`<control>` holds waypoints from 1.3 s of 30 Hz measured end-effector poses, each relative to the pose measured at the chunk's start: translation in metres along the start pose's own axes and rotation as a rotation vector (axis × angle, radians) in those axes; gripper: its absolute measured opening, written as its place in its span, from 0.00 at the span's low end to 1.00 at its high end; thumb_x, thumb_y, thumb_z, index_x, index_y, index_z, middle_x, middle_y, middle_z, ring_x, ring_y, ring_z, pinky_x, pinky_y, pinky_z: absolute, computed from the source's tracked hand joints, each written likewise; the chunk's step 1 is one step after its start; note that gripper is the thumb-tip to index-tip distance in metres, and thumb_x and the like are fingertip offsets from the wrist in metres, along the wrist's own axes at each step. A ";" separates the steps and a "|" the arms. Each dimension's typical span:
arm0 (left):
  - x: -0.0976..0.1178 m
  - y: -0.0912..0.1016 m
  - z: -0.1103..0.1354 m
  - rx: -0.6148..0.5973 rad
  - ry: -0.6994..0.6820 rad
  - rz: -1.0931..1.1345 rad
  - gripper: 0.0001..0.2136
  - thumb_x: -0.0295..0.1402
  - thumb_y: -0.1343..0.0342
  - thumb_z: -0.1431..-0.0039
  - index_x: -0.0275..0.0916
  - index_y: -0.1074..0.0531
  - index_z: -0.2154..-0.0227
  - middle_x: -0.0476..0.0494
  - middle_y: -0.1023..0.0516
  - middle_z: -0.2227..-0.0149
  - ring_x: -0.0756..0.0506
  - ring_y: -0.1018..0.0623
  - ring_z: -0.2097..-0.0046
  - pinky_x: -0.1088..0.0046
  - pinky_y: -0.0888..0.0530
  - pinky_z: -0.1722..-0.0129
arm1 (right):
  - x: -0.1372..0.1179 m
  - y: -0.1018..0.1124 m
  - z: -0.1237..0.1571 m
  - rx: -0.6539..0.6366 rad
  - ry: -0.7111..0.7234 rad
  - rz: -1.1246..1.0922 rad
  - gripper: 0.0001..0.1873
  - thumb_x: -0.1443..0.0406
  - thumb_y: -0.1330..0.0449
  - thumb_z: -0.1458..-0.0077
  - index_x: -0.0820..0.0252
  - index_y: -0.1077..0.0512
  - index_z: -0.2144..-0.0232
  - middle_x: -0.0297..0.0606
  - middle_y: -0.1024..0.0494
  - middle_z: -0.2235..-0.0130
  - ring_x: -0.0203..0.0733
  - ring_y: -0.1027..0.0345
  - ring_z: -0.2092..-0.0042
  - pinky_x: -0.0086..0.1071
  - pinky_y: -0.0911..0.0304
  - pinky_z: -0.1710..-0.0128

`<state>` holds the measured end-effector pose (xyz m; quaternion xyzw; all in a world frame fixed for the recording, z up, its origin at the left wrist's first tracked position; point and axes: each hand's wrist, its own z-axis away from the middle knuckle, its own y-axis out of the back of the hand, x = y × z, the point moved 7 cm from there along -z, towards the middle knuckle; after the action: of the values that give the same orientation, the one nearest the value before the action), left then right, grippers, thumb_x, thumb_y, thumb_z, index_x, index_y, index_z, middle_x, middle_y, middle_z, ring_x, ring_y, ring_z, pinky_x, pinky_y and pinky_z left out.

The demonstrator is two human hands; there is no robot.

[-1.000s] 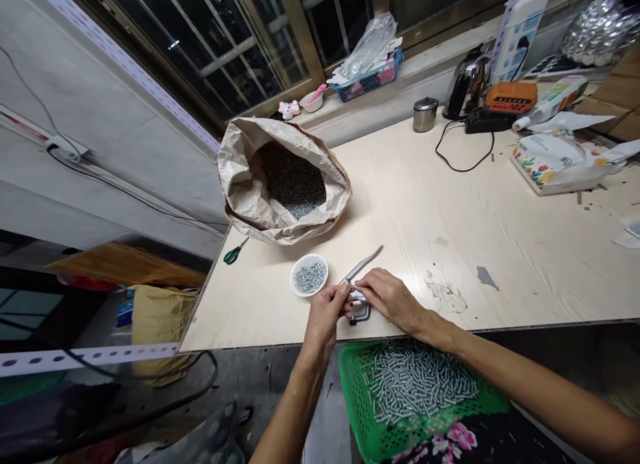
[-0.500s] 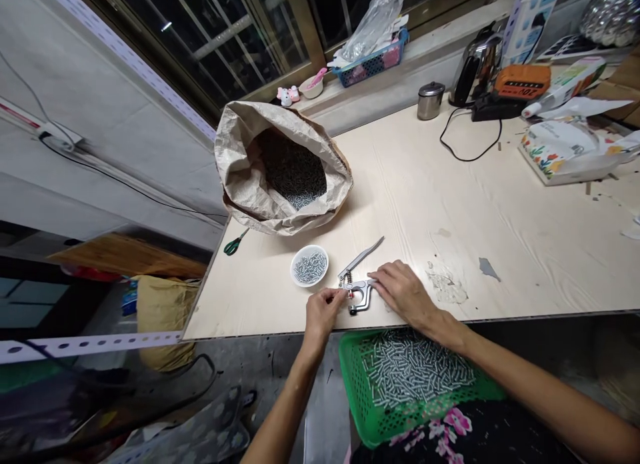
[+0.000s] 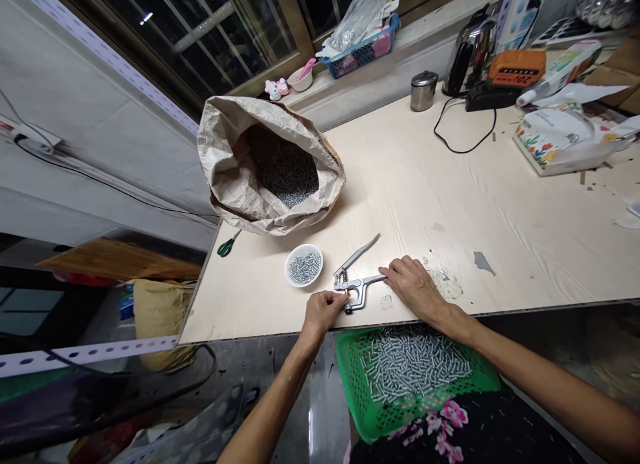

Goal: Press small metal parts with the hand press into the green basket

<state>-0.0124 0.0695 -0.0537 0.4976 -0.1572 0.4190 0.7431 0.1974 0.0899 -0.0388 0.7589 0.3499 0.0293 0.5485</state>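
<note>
A silver metal hand press (image 3: pixel 357 285) lies in the lower centre of the frame, its cast body curving into a C-shaped throat. A coil spring sits under one long, slim handle slanting up and right, its two handles spread apart; a small red piece shows at the throat.

The left hand (image 3: pixel 321 312) has thumb and forefinger pinched together at the throat; whether something small is between them, I cannot tell. The right hand (image 3: pixel 413 284) touches the end of the straighter handle with its fingertips; I cannot tell whether the fingers are clamped on it.

Just up and left, a smooth white bowl (image 3: pixel 300 285) holds shiny metal cylinders. At bottom centre, a perforated green plastic basket (image 3: pixel 350 364) carries a heap of similar pieces. Above the bowl gapes a crinkled, pale-lined sack (image 3: pixel 225 151) with small metal parts inside; green-handled scissors (image 3: pixel 226 247) lie left of the bowl.

The desk (image 3: pixel 400 177) is pale, wood-grained and scuffed. At upper right, an orange block (image 3: pixel 517 69) reads "20V" upside down, near a glossy kettle (image 3: pixel 470 54), a lidded metal canister (image 3: pixel 423 91) and a flower-printed tissue pack (image 3: pixel 560 137).
</note>
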 end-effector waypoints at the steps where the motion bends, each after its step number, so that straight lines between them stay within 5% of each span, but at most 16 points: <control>1: 0.000 -0.001 0.000 -0.009 0.000 -0.002 0.23 0.53 0.43 0.62 0.33 0.27 0.83 0.55 0.42 0.86 0.54 0.44 0.79 0.77 0.47 0.78 | 0.001 -0.001 0.000 -0.001 -0.002 0.000 0.10 0.69 0.47 0.41 0.57 0.27 0.62 0.41 0.28 0.67 0.46 0.41 0.63 0.38 0.48 0.65; 11: 0.009 0.002 -0.004 -0.067 -0.032 -0.155 0.20 0.50 0.43 0.60 0.34 0.30 0.86 0.55 0.45 0.86 0.54 0.44 0.79 0.76 0.49 0.78 | -0.001 0.000 -0.005 -0.045 0.010 0.017 0.08 0.68 0.47 0.40 0.57 0.28 0.66 0.39 0.29 0.67 0.44 0.42 0.62 0.37 0.51 0.64; 17: 0.002 -0.006 -0.001 -0.154 0.043 -0.029 0.23 0.53 0.42 0.61 0.34 0.30 0.84 0.55 0.44 0.86 0.55 0.45 0.81 0.76 0.49 0.79 | -0.011 -0.001 -0.010 -0.124 0.160 0.034 0.12 0.71 0.52 0.37 0.59 0.31 0.68 0.39 0.29 0.66 0.42 0.43 0.63 0.37 0.51 0.62; 27: 0.001 0.000 0.035 0.026 -0.080 0.114 0.18 0.47 0.42 0.51 0.34 0.24 0.78 0.48 0.29 0.78 0.50 0.31 0.73 0.75 0.36 0.72 | -0.028 0.027 0.009 0.114 0.331 0.143 0.13 0.72 0.53 0.37 0.58 0.30 0.63 0.34 0.25 0.67 0.39 0.42 0.65 0.38 0.51 0.60; 39: 0.000 -0.002 0.037 0.050 -0.156 0.082 0.15 0.44 0.43 0.48 0.36 0.21 0.74 0.45 0.24 0.73 0.48 0.26 0.69 0.74 0.33 0.68 | -0.032 0.037 0.014 0.187 0.362 0.129 0.11 0.73 0.50 0.38 0.58 0.29 0.63 0.32 0.23 0.66 0.37 0.40 0.65 0.39 0.53 0.60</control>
<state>-0.0045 0.0369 -0.0383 0.5401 -0.2244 0.4130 0.6981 0.1979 0.0544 -0.0019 0.8096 0.3947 0.1674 0.4010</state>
